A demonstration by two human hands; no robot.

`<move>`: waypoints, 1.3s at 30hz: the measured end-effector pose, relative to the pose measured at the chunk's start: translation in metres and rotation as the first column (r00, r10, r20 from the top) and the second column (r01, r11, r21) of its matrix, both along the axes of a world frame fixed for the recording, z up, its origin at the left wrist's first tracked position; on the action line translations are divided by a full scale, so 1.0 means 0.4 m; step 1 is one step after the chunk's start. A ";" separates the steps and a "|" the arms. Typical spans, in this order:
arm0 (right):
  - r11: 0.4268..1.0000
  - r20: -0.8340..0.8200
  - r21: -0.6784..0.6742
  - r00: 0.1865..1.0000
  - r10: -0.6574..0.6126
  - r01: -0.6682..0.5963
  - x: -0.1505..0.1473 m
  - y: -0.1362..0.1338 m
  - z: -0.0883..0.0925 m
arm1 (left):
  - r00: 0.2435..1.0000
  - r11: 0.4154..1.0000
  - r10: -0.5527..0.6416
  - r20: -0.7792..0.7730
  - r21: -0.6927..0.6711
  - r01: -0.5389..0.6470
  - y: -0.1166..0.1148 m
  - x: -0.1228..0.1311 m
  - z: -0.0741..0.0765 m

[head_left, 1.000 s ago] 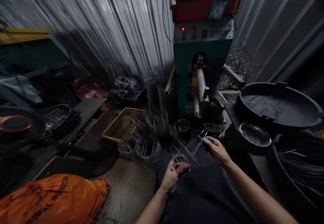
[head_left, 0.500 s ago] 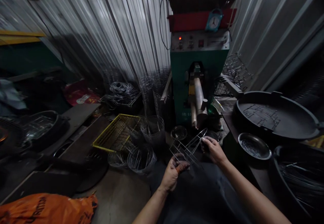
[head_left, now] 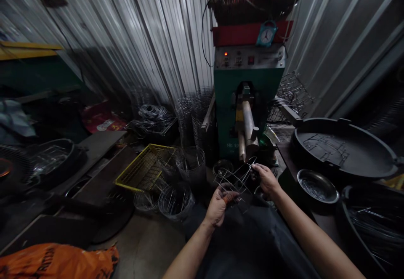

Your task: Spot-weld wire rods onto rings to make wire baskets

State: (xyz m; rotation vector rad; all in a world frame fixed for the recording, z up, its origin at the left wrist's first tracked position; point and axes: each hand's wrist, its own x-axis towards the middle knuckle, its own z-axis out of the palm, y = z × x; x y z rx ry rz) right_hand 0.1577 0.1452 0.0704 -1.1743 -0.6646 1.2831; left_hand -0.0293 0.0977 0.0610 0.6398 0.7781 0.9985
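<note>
An open frame of thin metal wires [head_left: 235, 179] is held tilted in front of a green spot-welding machine [head_left: 227, 115]. My left hand [head_left: 220, 203] is closed around the frame's near side, with an orange-brown wrap on one finger. Closer to the machine, my right hand [head_left: 267, 180] pinches a thin wire at the frame's far end, just below the tip of the lower electrode arm [head_left: 241, 146]. Whether that wire is a separate piece or part of the frame I cannot tell. Above it projects the thicker upper arm [head_left: 248, 119].
Wire-mesh cups [head_left: 176, 201] holding loose rods and a yellow wire basket [head_left: 139, 169] stand left. To the right are a large black pan [head_left: 372, 161] with wire pieces, a small metal bowl [head_left: 318, 185] and a black tub [head_left: 347, 211]. An orange bag [head_left: 59, 262] lies lower left.
The wire frame has turned and shifted slightly, its far end now right under the electrode tip. Both hands keep their hold. The view has tipped up a little.
</note>
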 end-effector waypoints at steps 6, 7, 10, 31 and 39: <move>0.999 0.046 -0.037 0.999 0.007 -0.005 0.005 0.006 0.007 | 1.000 1.000 0.001 -0.010 0.008 -0.001 0.001 0.002 0.009; 0.999 0.081 -0.038 0.997 0.020 -0.017 0.008 -0.001 0.007 | 1.000 1.000 0.004 -0.011 0.007 -0.003 0.000 0.002 0.007; 0.991 0.284 -0.045 0.949 0.136 -0.129 0.019 -0.051 0.004 | 1.000 1.000 0.026 0.000 0.013 -0.026 -0.005 0.007 0.000; 0.927 0.559 0.022 0.773 0.299 -0.374 -0.021 -0.150 -0.068 | 0.990 0.990 0.115 0.077 0.078 -0.121 0.003 0.023 -0.016; 0.910 0.694 0.091 0.681 0.234 -0.406 -0.052 -0.278 -0.025 | 0.979 0.944 -0.172 -0.111 0.266 0.196 -0.059 -0.058 -0.058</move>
